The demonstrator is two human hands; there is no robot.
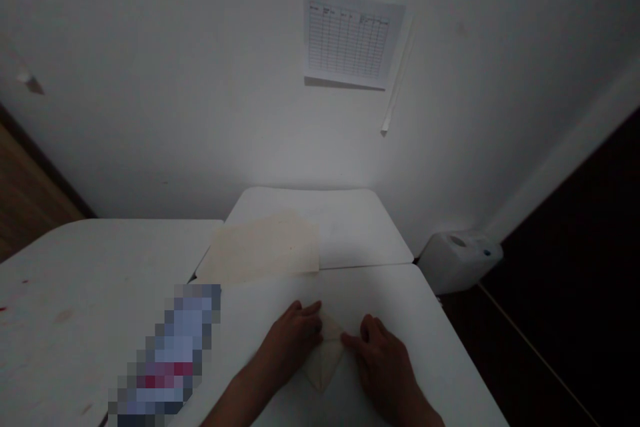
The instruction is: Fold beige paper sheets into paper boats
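A small piece of folded paper (324, 365), pale cream and diamond-shaped, lies on the white table with creases across its face. At its upper left edge, my left hand (297, 333) has bent fingers closed on the paper and covers part of that side. My right hand (383, 353) is curled, its thumb and fingertip at the paper's right corner; the other fingers are folded in. Beyond my left hand rests a larger flat sheet of cream paper (265, 247), spanning the joint between tabletops.
Left of my forearm lies a pixelated device (173, 347). White tabletops (370, 227) meet at seams by the wall. A printed table sheet (350, 37) hangs on the wall. A white plastic container (457, 260) stands right of the table, near a dark floor.
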